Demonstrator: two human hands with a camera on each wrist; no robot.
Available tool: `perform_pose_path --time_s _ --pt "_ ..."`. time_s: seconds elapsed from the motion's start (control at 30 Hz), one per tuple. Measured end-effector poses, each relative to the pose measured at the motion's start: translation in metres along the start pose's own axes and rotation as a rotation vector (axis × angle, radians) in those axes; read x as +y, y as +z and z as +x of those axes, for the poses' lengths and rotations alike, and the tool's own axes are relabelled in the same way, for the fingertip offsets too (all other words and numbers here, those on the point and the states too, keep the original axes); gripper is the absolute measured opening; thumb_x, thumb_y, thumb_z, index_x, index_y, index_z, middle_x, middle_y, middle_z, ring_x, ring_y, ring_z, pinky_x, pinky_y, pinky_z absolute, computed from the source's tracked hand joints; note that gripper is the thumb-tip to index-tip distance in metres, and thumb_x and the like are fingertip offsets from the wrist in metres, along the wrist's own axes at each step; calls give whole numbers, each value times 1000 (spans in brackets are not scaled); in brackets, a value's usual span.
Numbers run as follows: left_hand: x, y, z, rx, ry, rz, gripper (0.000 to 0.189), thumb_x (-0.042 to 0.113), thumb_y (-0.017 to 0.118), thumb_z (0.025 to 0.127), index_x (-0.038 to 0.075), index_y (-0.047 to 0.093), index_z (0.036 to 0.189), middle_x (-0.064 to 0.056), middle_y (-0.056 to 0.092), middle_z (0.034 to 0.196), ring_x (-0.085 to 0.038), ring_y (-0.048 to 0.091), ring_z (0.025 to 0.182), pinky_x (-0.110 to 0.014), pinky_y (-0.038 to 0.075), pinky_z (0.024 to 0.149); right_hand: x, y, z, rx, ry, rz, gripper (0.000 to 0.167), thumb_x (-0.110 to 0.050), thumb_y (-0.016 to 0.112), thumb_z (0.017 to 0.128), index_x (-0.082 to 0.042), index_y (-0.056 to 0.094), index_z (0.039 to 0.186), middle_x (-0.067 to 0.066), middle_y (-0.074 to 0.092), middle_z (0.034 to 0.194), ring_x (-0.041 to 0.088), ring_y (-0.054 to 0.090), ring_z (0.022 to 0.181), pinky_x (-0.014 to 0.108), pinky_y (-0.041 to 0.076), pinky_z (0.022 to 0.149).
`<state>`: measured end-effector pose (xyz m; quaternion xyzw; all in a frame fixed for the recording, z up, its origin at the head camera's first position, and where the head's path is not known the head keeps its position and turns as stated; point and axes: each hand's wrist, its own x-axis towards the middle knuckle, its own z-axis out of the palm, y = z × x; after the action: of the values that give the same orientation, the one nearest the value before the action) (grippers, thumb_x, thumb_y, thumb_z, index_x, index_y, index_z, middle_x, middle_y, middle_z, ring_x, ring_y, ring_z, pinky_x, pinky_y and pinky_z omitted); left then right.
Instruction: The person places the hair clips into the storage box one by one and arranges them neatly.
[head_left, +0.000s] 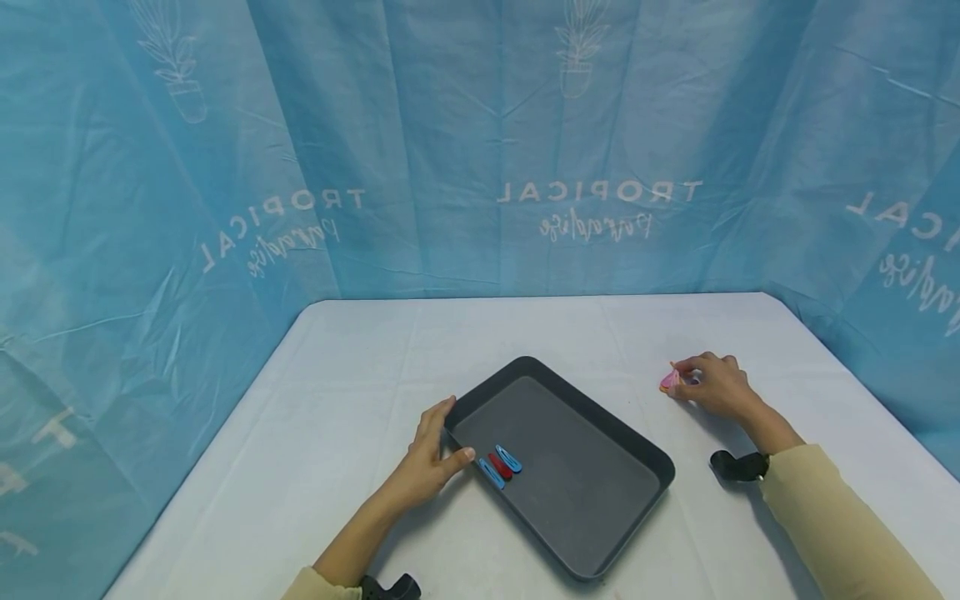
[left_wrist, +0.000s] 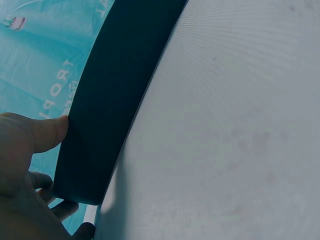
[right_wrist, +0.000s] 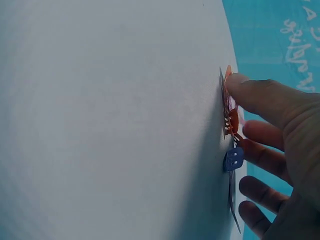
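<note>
My left hand (head_left: 423,467) holds the dark grey rectangular tray (head_left: 570,450) by its left corner, thumb on the rim and fingers along the outer wall. In the left wrist view that thumb (left_wrist: 50,134) meets the tray's side (left_wrist: 110,100). Inside the tray near this corner lie two blue snap hair clips (head_left: 508,459) with a red hair clip (head_left: 500,467) between them. Over to the right, my right hand (head_left: 716,385) pinches a pink and orange hair clip (head_left: 670,380) at the table surface. Below its fingers in the right wrist view is a small blue clip (right_wrist: 234,159).
The tray stands at an angle on a white-covered table (head_left: 360,367). A blue printed curtain (head_left: 450,150) hangs around the back and sides. Black wrist devices (head_left: 738,467) sit at both sleeves.
</note>
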<state>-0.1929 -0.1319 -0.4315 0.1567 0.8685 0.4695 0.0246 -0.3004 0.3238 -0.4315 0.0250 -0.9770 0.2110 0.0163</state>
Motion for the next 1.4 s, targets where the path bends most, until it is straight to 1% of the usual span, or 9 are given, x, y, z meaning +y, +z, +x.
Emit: perform_pose_path --time_s 0.17,0.27,0.4,0.6,0.7,0.87,1.07,1.13,1.4 --pt "1 0 0 -1 -1 -10 77 22 60 92 10 14 152 -18 13 154 -44 10 143 -77 2 102 -5 -4 -3 -3 31 35 50 -29 66 84 -1 57 125 27 47 130 44 34 112 57 38 83" --pt "1 0 0 1 1 -13 77 21 61 91 9 14 151 -18 13 154 -44 11 143 -77 2 102 -8 -7 -6 4 18 52 51 -29 67 84 -1 56 126 27 46 131 43 34 113 56 40 81" --pt "0 1 0 1 1 -16 78 21 61 91 9 14 152 -18 13 154 -44 11 143 -77 3 102 -12 -11 -9 28 -50 56 50 -28 68 84 -1 57 125 27 49 129 42 37 111 55 39 80" --pt "0 0 -1 2 1 -12 78 21 61 91 9 14 152 -18 13 154 -45 11 143 -77 3 102 -27 -20 -12 40 -116 69 53 -31 70 83 -4 57 126 24 51 130 39 37 110 48 40 76" --pt "1 0 -1 1 0 -11 78 22 61 91 9 14 152 -18 13 154 -45 11 143 -77 4 102 -38 -25 -14 58 -156 75 53 -32 72 82 -4 58 126 22 52 127 39 37 112 50 40 78" --pt "1 0 -1 -2 2 -17 78 22 61 91 9 14 152 -18 13 154 -45 11 143 -77 4 102 -59 -31 -18 98 -253 78 53 -30 74 80 -4 59 123 21 56 123 39 39 112 55 39 82" --pt "0 1 0 1 -1 -9 78 22 61 91 10 14 152 -18 14 154 -45 11 143 -77 5 102 -83 -36 -23 104 -289 81 50 -28 74 81 -6 59 124 19 58 123 38 38 114 57 38 86" --pt "0 1 0 4 -3 -10 78 22 61 91 9 14 151 -18 14 154 -45 10 143 -77 3 102 -90 -37 -25 108 -304 89 49 -26 74 81 -7 60 123 18 58 122 37 38 114 56 37 86" --pt "-1 1 1 11 -15 -17 78 21 62 90 9 14 151 -18 13 154 -44 8 144 -77 0 102 -121 -34 -28 104 -409 117 50 -27 77 78 -9 61 122 12 60 119 32 39 115 56 37 87"
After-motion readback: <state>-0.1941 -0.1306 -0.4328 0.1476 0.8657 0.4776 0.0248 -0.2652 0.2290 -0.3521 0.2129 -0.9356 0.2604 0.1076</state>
